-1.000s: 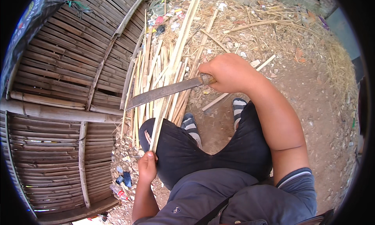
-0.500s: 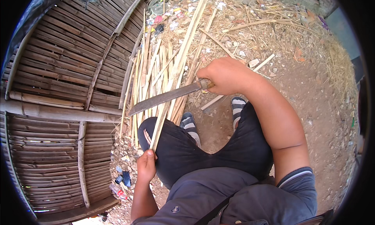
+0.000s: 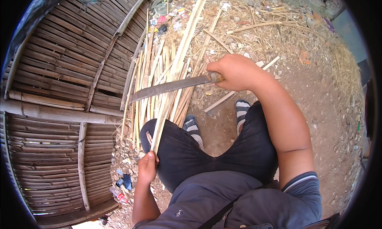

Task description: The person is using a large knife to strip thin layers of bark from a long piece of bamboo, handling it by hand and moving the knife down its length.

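My left hand [image 3: 148,168] grips the near end of a long pale bamboo strip [image 3: 180,56], beside my left knee. The strip slants across the knee and away from me, its far end reaching the top of the view. In my right hand [image 3: 234,72] is the wooden handle of a machete [image 3: 173,87]. Its long dark blade lies crosswise over the strip, with the tip pointing left. Whether the edge touches the strip I cannot tell. Several split bamboo strips [image 3: 151,76] lie in a pile on the ground beyond my left knee.
A slatted bamboo wall [image 3: 51,62] rises along the left. Straw [image 3: 274,34] and litter cover the ground ahead, with a bamboo stick [image 3: 219,101] near my sandalled feet [image 3: 192,127]. A plastic bottle [image 3: 119,195] lies at the lower left, and brown soil [image 3: 318,149] spreads to the right.
My right hand has moved slightly up and right, the machete going along the strip away from me with its blade flatter across. The strip has tilted a little left; my left hand keeps its grip.
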A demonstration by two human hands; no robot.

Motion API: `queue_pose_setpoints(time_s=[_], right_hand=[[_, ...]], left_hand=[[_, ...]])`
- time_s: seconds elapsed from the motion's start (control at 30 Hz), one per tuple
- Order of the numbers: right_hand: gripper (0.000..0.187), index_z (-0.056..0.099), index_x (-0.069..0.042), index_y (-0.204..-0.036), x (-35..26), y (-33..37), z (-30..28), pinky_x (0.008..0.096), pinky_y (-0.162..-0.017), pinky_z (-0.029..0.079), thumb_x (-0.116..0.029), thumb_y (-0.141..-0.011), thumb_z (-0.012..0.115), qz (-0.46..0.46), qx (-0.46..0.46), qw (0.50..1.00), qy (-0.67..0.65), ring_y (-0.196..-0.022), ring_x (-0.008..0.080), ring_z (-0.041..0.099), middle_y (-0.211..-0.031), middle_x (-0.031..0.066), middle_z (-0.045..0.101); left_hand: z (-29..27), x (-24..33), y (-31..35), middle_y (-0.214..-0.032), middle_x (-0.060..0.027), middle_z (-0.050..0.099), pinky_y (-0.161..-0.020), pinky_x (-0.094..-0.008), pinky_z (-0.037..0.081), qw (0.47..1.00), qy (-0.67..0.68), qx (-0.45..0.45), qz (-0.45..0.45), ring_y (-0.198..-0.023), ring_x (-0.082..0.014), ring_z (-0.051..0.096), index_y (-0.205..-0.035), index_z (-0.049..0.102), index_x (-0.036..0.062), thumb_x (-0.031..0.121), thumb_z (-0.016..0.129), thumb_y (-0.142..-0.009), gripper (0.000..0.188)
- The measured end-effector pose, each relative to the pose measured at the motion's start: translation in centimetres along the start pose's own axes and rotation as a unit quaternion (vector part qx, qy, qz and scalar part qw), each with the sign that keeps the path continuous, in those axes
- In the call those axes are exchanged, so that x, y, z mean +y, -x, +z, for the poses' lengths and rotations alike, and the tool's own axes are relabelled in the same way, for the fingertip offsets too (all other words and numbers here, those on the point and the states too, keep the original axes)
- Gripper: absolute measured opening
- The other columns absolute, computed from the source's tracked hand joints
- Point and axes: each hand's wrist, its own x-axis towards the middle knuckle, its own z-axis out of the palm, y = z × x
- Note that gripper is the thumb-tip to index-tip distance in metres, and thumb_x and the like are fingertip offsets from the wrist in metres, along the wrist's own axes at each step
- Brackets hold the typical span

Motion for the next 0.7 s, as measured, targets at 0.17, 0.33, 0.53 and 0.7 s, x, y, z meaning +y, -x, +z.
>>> queue_pose_setpoints(time_s=[0.17,0.33,0.53,0.7], right_hand=[[0.024,0.069,-0.009,-0.099,-0.2,-0.4,1.0,0.0502,-0.077,0.055,-0.018,-0.079,0.079,-0.051,0.020,0.998,0.002,-0.088,0.0387,0.071,-0.084,0.0164,0.072],[0.023,0.068,-0.008,-0.100,3.1,-0.7,0.2,0.0503,-0.076,0.055,-0.018,-0.081,0.079,0.070,0.104,0.992,-0.023,-0.088,0.0389,0.071,-0.084,0.0176,0.071],[0.023,0.070,-0.011,-0.103,1.1,-0.4,0.6,0.0503,-0.080,0.057,-0.021,-0.084,0.077,0.006,0.024,1.000,0.010,-0.092,0.0382,0.072,-0.089,0.0171,0.073],[0.022,0.070,-0.012,-0.103,-1.1,-0.5,0.8,0.0502,-0.080,0.056,-0.021,-0.083,0.076,-0.063,-0.015,0.998,0.020,-0.092,0.0381,0.072,-0.089,0.0163,0.073]], left_hand=[[-0.2,-0.4,0.2,-0.062,0.0038,0.046,-0.052,-0.0240,0.031,1.000,0.004,0.001,0.005,-0.055,-0.0059,0.039,-0.080,0.059,0.0056,0.053,0.044,-0.111,0.058],[0.0,-0.3,-0.1,-0.062,0.0034,0.046,-0.052,-0.0238,0.031,1.000,-0.002,0.011,-0.006,-0.054,-0.0058,0.040,-0.080,0.058,0.0072,0.054,0.043,-0.111,0.058],[-0.4,0.1,-0.3,-0.063,0.0031,0.046,-0.051,-0.0237,0.031,0.999,0.032,-0.019,-0.032,-0.054,-0.0062,0.039,-0.080,0.057,0.0082,0.055,0.043,-0.111,0.057],[-0.2,-0.1,-0.1,-0.062,0.0031,0.046,-0.051,-0.0233,0.030,0.999,0.038,-0.007,-0.022,-0.053,-0.0063,0.038,-0.080,0.057,0.0079,0.053,0.043,-0.111,0.057]])
